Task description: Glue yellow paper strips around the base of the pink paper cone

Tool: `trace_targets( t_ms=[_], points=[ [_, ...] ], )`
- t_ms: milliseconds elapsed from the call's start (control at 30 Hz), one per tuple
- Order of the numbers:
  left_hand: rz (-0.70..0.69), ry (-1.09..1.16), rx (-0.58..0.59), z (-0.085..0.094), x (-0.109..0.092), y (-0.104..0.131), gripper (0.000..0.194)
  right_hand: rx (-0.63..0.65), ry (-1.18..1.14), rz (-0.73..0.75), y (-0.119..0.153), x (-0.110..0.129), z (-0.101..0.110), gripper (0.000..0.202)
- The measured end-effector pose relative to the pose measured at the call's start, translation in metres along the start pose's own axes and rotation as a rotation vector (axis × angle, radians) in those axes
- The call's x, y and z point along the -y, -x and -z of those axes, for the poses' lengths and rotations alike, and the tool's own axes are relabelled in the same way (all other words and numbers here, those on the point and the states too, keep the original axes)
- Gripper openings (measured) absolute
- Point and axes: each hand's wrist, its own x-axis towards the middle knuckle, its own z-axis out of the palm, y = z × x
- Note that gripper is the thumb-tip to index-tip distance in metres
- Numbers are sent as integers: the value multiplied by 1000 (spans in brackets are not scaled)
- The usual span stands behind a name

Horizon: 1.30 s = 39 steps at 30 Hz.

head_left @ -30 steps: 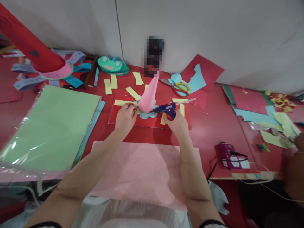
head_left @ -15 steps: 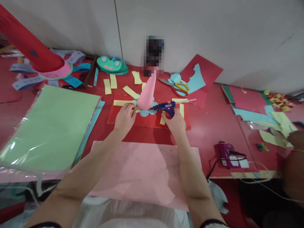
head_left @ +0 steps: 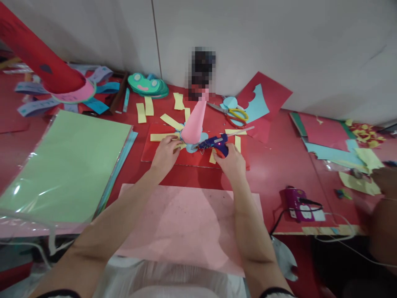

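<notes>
A pink paper cone stands tilted to the right on a red board, with light-blue paper petals round its base. My left hand is closed at the left side of that base, thumb and fingers pinched at its edge beside a pale yellow paper strip. In my right hand is a dark blue hot glue gun, its small light glowing red and a clear glue stick poking out of its back. The nozzle points left at the front petals.
Yellow-and-red-handled scissors lie behind on light-blue scraps. Green frog-face cutouts are stacked at the back. Wrapped green paper lies left, pink paper in front. At right are a purple power adapter with cables and another person's arm.
The glue gun's nozzle has shifted slightly left and towards me, over the front petals. The cone leans a little further right. My left hand stays at the cone's base.
</notes>
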Motion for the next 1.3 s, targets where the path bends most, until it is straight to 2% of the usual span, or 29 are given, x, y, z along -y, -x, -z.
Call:
trace_targets(
  t_ms=[167,333,900,1100,1300],
  points=[
    [-29,-50,34,2,-1,1,30,35,11,-9,0,4,-3,37],
    [-36,-107,65,4,-3,2,32,19,20,1,1,5,-3,34],
    [-28,-150,75,4,-5,3,33,23,78,54,3,6,1,35],
    [-24,-149,78,5,-5,4,32,-10,142,55,7,11,3,42],
    [-20,-166,93,6,-6,3,33,-67,176,83,8,12,2,41]
  ],
)
